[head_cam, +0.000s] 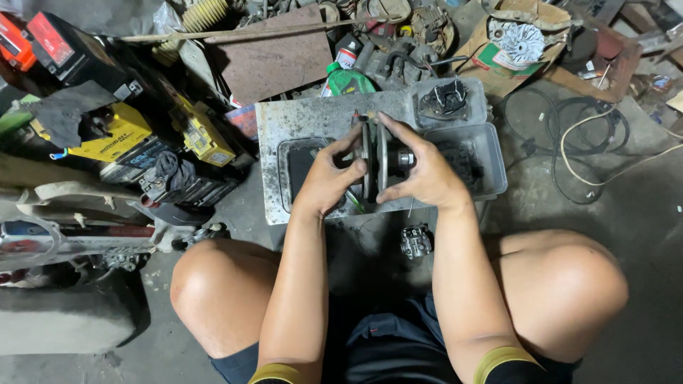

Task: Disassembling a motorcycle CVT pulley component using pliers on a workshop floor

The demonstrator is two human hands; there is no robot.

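Note:
Both my hands hold a round metal pulley assembly (376, 155) made of two grey discs standing on edge, with a dark hub sticking out to the right. My left hand (329, 178) grips the left disc from the side. My right hand (420, 171) wraps over the right disc and the hub. The assembly is held just above a dirty grey metal tray (299, 117) on the floor between my knees.
A clear plastic tub (491, 160) with dark parts sits right of the tray, a smaller tub (448, 101) behind it. A small metal part (415, 242) lies on the floor. Batteries (121, 135) and clutter crowd the left; cables (583, 142) coil on the right.

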